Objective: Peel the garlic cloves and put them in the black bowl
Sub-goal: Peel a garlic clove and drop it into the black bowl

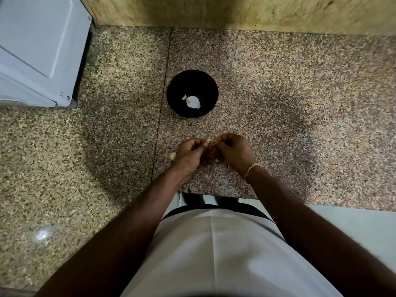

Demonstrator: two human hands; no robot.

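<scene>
Peeling is going on right now: a garlic clove (211, 142) is pinched between the left hand (189, 154) and the right hand (232, 151), low over the worktop (300, 103), and both hands have their fingers curled tight on it. The clove is small and may be slippery, so it could pop out and roll off the near edge to the floor. Bits of skin could stick to it and end up in the black bowl (192, 93) too. The bowl sits just past the hands, and it has a few pale peeled cloves (184, 97) in it. Another pale piece (173, 155), maybe garlic, lies on the worktop beside the left hand. The worktop is speckled stone, shiny in spots. A white machine (40, 50) stands at the far left, and a yellowish wall (235, 11) runs along the back.
</scene>
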